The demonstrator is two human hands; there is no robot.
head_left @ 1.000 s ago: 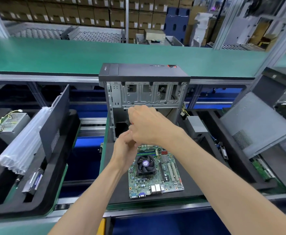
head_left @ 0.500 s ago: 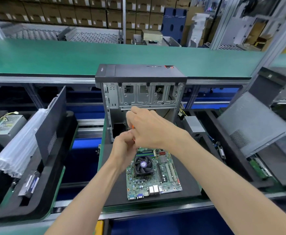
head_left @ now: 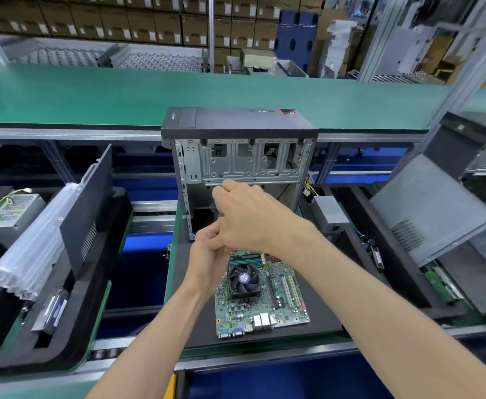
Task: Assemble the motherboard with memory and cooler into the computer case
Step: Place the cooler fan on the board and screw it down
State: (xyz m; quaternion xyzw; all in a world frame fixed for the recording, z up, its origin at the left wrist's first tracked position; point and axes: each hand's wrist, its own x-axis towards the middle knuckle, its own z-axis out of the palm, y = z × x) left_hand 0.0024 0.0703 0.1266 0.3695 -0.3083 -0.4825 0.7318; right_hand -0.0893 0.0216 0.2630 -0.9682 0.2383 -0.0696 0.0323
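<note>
The black tower case (head_left: 236, 122) stands upright with its side open, showing the bare metal frame. In front of it the green motherboard (head_left: 282, 300) lies flat on a black foam pad (head_left: 322, 318). A black fan cooler (head_left: 243, 279) and memory sticks (head_left: 247, 258) are fitted on the board. My left hand (head_left: 207, 254) and my right hand (head_left: 253, 217) meet just above the board's far edge, at the case opening. Fingers of both are curled and the right covers the left. Whatever is between them is hidden.
A grey power supply (head_left: 329, 211) sits right of the case. The left tray holds a leaning black side panel (head_left: 89, 208), a plastic-wrapped bundle (head_left: 34, 243) and another power supply (head_left: 14, 208). A grey panel (head_left: 429, 208) leans at right. A green conveyor (head_left: 92, 93) runs behind.
Both hands stay together at the case opening and have shifted only slightly. A small orange bit seen between them half a second ago is now hidden.
</note>
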